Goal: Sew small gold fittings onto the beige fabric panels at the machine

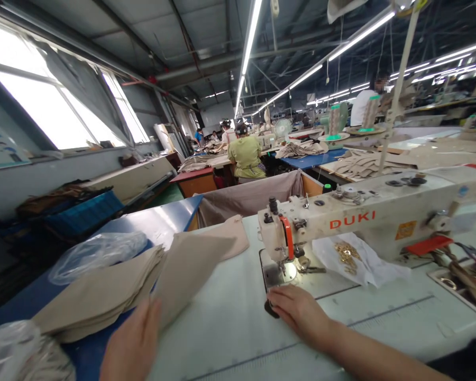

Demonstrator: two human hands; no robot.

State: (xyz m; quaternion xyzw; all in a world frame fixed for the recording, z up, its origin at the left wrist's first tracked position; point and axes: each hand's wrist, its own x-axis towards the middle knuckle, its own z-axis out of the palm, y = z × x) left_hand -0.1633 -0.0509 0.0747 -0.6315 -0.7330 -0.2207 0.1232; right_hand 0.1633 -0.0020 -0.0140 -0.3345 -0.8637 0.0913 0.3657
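My left hand (pixel 133 338), blurred by motion, grips the near edge of a beige fabric piece (pixel 192 264) that stands tilted between the stack and the sewing table. Left of it lies a stack of beige fabric pieces (pixel 99 296). Another beige piece (pixel 234 238) lies flat behind the lifted one. My right hand (pixel 299 312) rests in front of the sewing machine's (pixel 353 211) needle plate (pixel 280 270), its fingers pressed together. A small dark object (pixel 272 309) shows beneath the fingertips; whether they hold it is unclear.
Gold-coloured metal fittings (pixel 347 256) lie on a white cloth (pixel 373 270) under the machine arm. Clear plastic bags (pixel 97 254) sit on the blue table (pixel 158 214) at left. A grey-brown cloth-lined bin (pixel 246 198) stands behind. A person in a yellow-green shirt (pixel 246 153) sits further back.
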